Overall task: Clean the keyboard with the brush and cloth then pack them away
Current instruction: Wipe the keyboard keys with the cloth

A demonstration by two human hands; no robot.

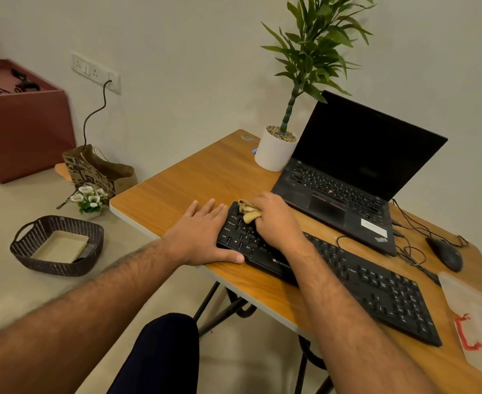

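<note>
A black keyboard [362, 282] lies diagonally along the front of the wooden table [205, 177]. My right hand [276, 220] presses a bunched yellow cloth [249, 212] onto the keys at the keyboard's left end. Flat on the table lies my left hand [203, 237], fingers spread, its thumb against the keyboard's left front corner. No brush shows in this view.
An open black laptop [356, 177] and a white potted plant [275, 150] stand behind the keyboard. A black mouse [446, 254] with cables and a clear plastic box [479, 317] with a red latch sit at the right. On the floor to the left: dark wicker basket [57, 245], paper bag [97, 169].
</note>
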